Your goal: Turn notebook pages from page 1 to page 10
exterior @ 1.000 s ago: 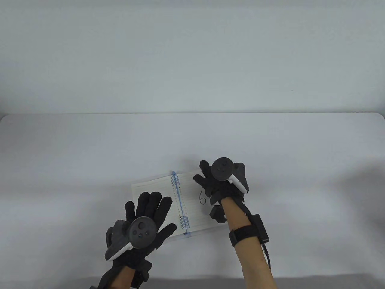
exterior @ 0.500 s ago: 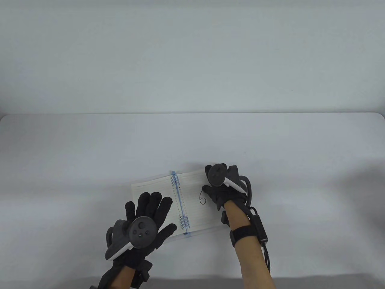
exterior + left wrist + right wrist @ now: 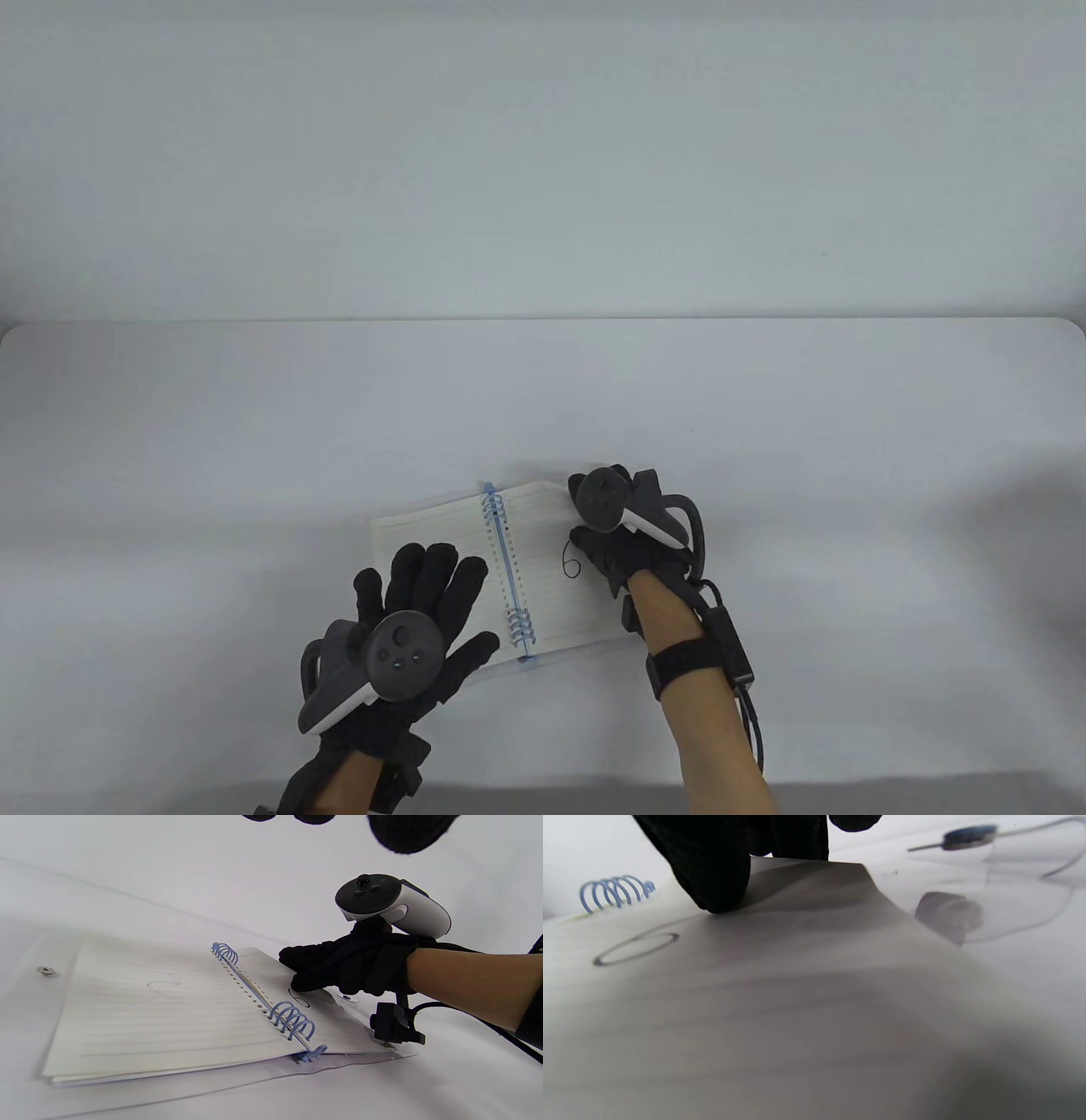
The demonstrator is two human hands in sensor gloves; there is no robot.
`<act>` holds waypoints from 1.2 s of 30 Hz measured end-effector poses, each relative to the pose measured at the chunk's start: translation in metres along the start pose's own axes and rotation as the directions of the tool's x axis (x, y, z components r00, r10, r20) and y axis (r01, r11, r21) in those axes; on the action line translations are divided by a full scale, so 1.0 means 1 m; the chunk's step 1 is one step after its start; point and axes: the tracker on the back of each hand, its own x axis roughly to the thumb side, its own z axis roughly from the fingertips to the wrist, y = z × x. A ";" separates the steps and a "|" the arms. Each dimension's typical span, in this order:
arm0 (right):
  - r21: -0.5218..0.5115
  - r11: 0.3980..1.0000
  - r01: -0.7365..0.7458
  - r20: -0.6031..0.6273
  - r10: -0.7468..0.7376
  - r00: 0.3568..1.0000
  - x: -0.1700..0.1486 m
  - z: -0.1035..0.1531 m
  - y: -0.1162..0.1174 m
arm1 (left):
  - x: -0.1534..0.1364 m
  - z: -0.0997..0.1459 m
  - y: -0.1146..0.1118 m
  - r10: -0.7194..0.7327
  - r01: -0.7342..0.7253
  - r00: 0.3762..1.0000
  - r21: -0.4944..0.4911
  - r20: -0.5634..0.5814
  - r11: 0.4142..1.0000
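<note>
An open notebook (image 3: 441, 531) with a blue spiral binding (image 3: 509, 569) lies near the table's front middle. Its right page (image 3: 543, 552) bears a handwritten "6" (image 3: 571, 560). My right hand (image 3: 607, 531) pinches that page at its outer edge, and the edge curves up off the stack. In the right wrist view a finger (image 3: 721, 870) presses on the lifted page (image 3: 797, 1005). In the left wrist view the right hand (image 3: 348, 963) curls over the page edge. My left hand (image 3: 424, 594) rests flat, fingers spread, on the left page (image 3: 161, 1010).
The notebook's clear plastic cover sticks out under the pages, with a metal snap button (image 3: 46, 971) at its left. A cable (image 3: 751, 713) runs along my right forearm. The white table (image 3: 254, 407) ends at a pale wall behind.
My right hand's fingers have curled in at the right page's outer edge and shifted slightly left. The page edge has lifted. The left hand has not moved.
</note>
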 end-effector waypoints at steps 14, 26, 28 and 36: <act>0.064 0.916 0.397 0.064 -0.400 0.914 0.008 0.011 -0.030 | 0.000 0.000 0.000 -0.006 0.006 1.000 -0.001 0.002 1.000; 0.125 0.516 0.847 -0.031 -0.852 0.523 -0.020 0.036 -0.033 | 0.001 0.000 0.000 -0.011 0.011 1.000 0.005 0.005 1.000; 0.153 0.522 0.839 -0.063 -0.842 0.535 -0.024 0.041 -0.030 | 0.002 0.000 0.000 -0.011 0.011 1.000 0.005 0.007 1.000; 0.175 0.759 0.628 -0.117 -0.617 0.778 -0.023 0.047 -0.031 | 0.002 0.000 0.000 -0.016 0.015 1.000 0.002 0.010 1.000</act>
